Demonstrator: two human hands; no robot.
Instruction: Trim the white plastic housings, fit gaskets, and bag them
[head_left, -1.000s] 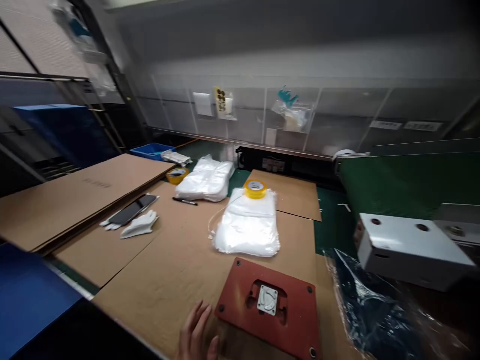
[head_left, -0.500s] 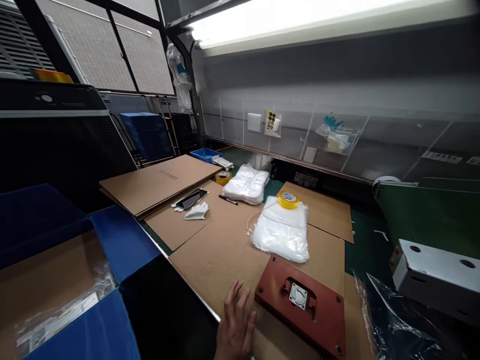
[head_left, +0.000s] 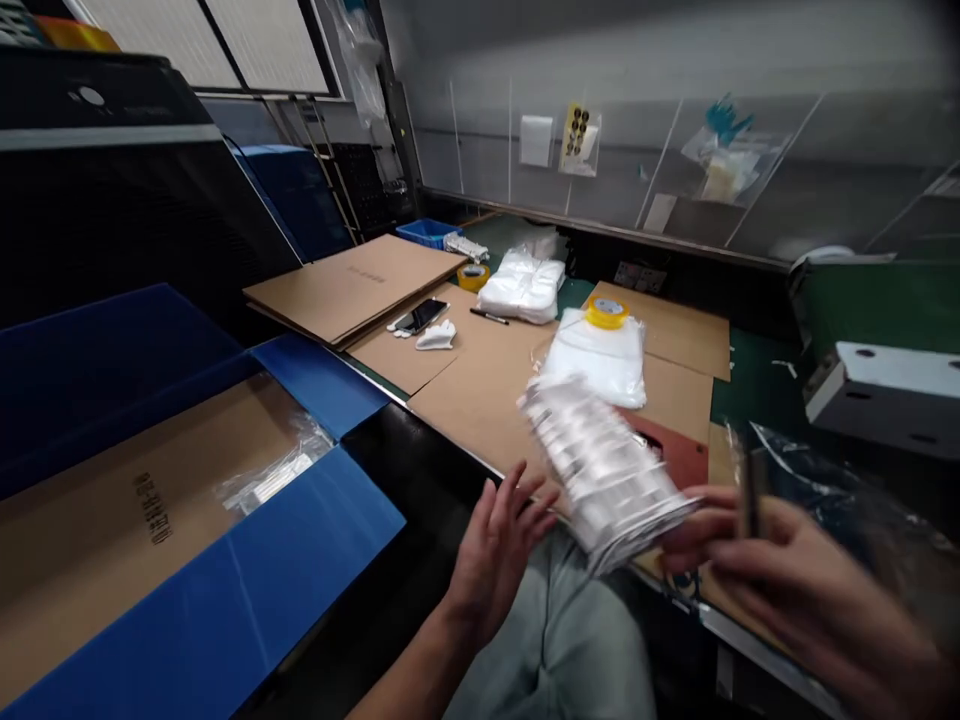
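- Blue corrugated plastic flaps (head_left: 232, 590) fold out from an open box on the left, and a loose clear plastic bag with a white strip (head_left: 274, 480) lies on its cardboard liner (head_left: 135, 530).
- Farther along the bench, a stack of cardboard sheets (head_left: 352, 285) lies beside a smartphone (head_left: 418, 317) and a white glove (head_left: 436, 336). A yellow tape roll (head_left: 473, 277) and a black marker (head_left: 489, 316) lie nearby, with a stack of white plastic bags (head_left: 523, 287) just past them.
- The left hand (head_left: 499, 550) is open, fingers spread, just beside the lower end of the bundle of packets.
- The bundle of packets (head_left: 604, 470) is now up in the air between both hands, absent from the earlier views. It is tilted and too blurred to read, and it hides much of the red plate (head_left: 675, 450).
- Behind it, a yellow-cored tape roll (head_left: 607, 311) sits on a white plastic bag (head_left: 592, 360).
- The right hand (head_left: 795, 570) curls its fingers against the bundle's end and appears to grip it. A dark, narrow item (head_left: 751, 490) stands up at those fingers, too blurred to name.
- A white metal box (head_left: 885, 395) sits at far right.
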